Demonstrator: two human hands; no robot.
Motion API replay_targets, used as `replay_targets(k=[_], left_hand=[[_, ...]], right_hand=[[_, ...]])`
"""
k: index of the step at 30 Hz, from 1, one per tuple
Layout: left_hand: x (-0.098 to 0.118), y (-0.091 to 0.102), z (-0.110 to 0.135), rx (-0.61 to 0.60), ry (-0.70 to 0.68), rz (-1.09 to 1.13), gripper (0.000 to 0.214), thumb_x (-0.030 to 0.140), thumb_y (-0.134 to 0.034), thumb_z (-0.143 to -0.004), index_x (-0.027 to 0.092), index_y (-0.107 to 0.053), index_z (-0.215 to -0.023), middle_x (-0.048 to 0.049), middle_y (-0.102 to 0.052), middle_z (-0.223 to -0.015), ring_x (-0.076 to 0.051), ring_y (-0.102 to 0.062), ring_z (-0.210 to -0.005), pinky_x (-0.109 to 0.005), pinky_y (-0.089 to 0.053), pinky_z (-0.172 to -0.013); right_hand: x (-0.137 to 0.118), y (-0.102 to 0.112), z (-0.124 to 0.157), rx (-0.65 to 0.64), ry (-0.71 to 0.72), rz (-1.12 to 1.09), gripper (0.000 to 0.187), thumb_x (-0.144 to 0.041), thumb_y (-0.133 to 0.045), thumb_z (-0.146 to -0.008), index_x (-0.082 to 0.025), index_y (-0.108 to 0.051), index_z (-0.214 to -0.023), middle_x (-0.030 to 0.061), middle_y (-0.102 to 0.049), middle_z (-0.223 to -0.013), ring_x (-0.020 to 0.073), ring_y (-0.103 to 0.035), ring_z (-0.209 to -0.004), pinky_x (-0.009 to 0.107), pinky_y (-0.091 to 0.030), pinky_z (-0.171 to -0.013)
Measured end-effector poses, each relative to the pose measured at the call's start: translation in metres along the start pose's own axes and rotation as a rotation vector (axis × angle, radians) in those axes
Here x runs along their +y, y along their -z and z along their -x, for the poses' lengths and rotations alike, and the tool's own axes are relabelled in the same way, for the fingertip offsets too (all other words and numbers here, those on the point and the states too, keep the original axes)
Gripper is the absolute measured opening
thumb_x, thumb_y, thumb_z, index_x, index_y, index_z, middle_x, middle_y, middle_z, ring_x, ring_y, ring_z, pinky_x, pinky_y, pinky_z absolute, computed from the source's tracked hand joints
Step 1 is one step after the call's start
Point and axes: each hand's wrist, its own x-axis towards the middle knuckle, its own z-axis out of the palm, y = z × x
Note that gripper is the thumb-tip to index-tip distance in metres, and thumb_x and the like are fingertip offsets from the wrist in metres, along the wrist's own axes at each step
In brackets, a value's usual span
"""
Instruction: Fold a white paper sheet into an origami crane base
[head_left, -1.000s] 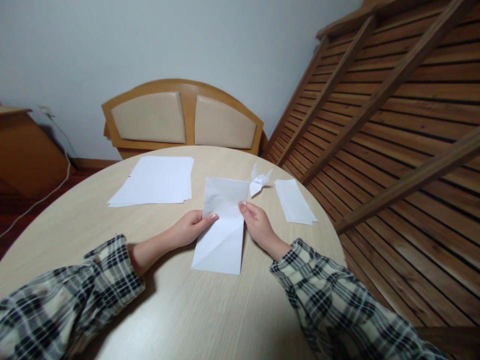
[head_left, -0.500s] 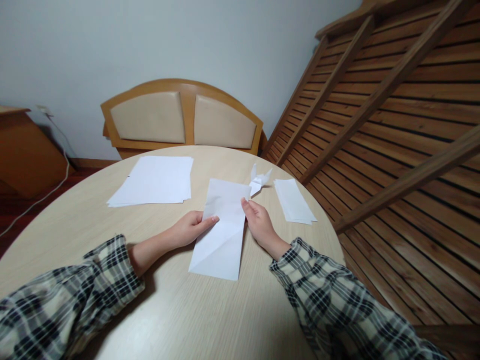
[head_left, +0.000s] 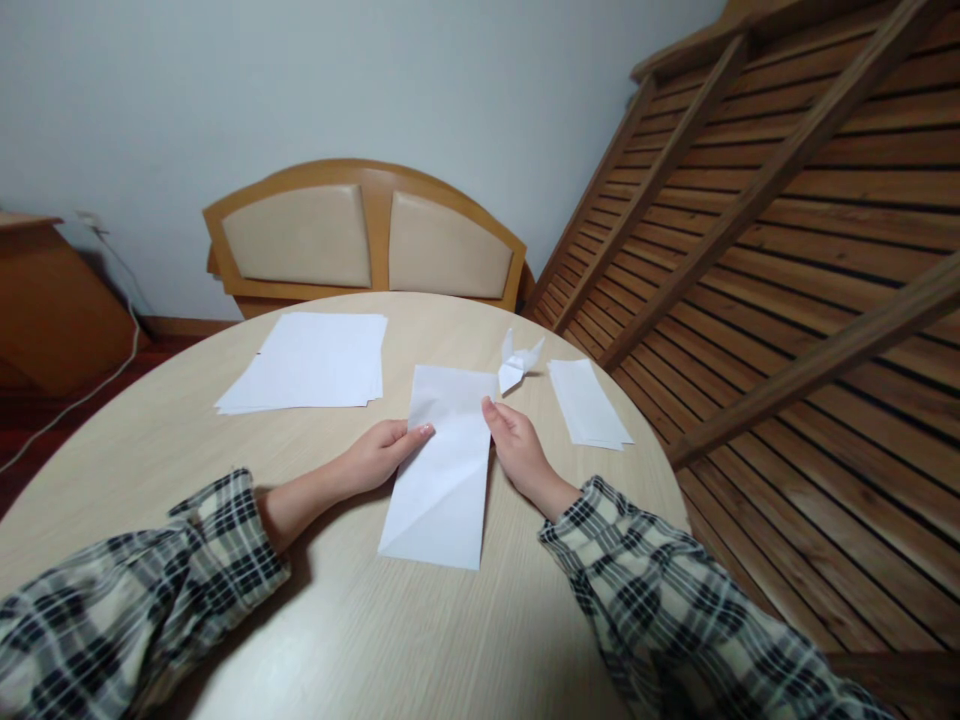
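A folded white sheet of paper [head_left: 442,480], long and narrow with a diagonal crease across its lower half, is held between both hands over the table. My left hand [head_left: 381,452] pinches its left edge, thumb on top and fingers hidden underneath. On the opposite edge, higher up, my right hand [head_left: 517,445] grips it with the thumb on its face. Just beyond the paper's top right corner stands a small folded paper figure [head_left: 517,362] with two upright points.
A stack of white paper [head_left: 315,358] lies at the table's far left. Narrow paper strips [head_left: 589,402] lie at the right near the rim of the round table [head_left: 525,620]. Behind it is a padded headboard [head_left: 382,230]; a slatted wooden frame [head_left: 750,260] leans at the right.
The folded paper has shifted slightly toward me, its top edge now lower and its bottom edge nearer. Both hands keep their hold almost in place.
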Motion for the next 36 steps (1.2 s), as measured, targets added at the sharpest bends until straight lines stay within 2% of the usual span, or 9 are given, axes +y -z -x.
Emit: replay_targets(k=[6,14,23,29,36], left_hand=[[-0.0003,0.0011,0.0008,-0.013,-0.004,-0.100,0.053,0.063,-0.042,-0.087,0.016,-0.054,-0.067,0.0000,-0.052,-0.059,-0.012,-0.044,-0.052,-0.024,-0.034,-0.048],[0.0015,0.0006,0.0014,-0.027,-0.022,-0.102,0.051,0.062,-0.041,-0.088,0.015,-0.055,-0.073,-0.0004,-0.052,-0.064,-0.013,-0.046,-0.056,-0.024,-0.037,-0.052],[-0.0030,0.0024,0.0004,-0.040,-0.044,-0.162,0.052,0.061,-0.039,-0.090,0.015,-0.054,-0.070,0.0003,-0.050,-0.062,-0.012,-0.044,-0.054,-0.023,-0.035,-0.048],[-0.0027,0.0023,0.0006,-0.046,-0.067,-0.157,0.050,0.060,-0.039,-0.091,0.016,-0.054,-0.072,0.0001,-0.052,-0.064,-0.012,-0.045,-0.056,-0.023,-0.036,-0.050],[-0.0021,0.0021,0.0012,-0.057,-0.043,-0.178,0.053,0.062,-0.039,-0.090,0.016,-0.053,-0.068,0.0013,-0.048,-0.058,-0.012,-0.043,-0.051,-0.023,-0.035,-0.048]], right_hand=[[0.0029,0.0018,-0.0008,0.039,0.013,0.006,0.050,-0.068,-0.043,-0.088,-0.022,-0.055,-0.073,0.0018,-0.052,-0.066,0.0186,-0.047,-0.068,0.031,-0.039,-0.063],[0.0023,0.0004,-0.0009,0.090,0.048,0.089,0.047,-0.064,-0.044,-0.089,-0.021,-0.051,-0.071,0.0009,-0.051,-0.066,0.0170,-0.046,-0.065,0.030,-0.037,-0.062],[0.0040,0.0028,-0.0037,0.102,0.069,-0.061,0.042,-0.056,-0.046,-0.092,-0.021,-0.050,-0.070,-0.0004,-0.050,-0.067,0.0154,-0.046,-0.065,0.030,-0.040,-0.064],[0.0085,0.0043,-0.0057,0.150,0.071,-0.031,0.042,-0.055,-0.047,-0.092,-0.020,-0.050,-0.069,-0.0007,-0.049,-0.065,0.0149,-0.045,-0.063,0.028,-0.037,-0.060],[0.0098,0.0050,-0.0053,0.139,0.073,-0.063,0.039,-0.052,-0.048,-0.092,-0.020,-0.050,-0.069,-0.0013,-0.047,-0.064,0.0143,-0.043,-0.061,0.028,-0.035,-0.058]])
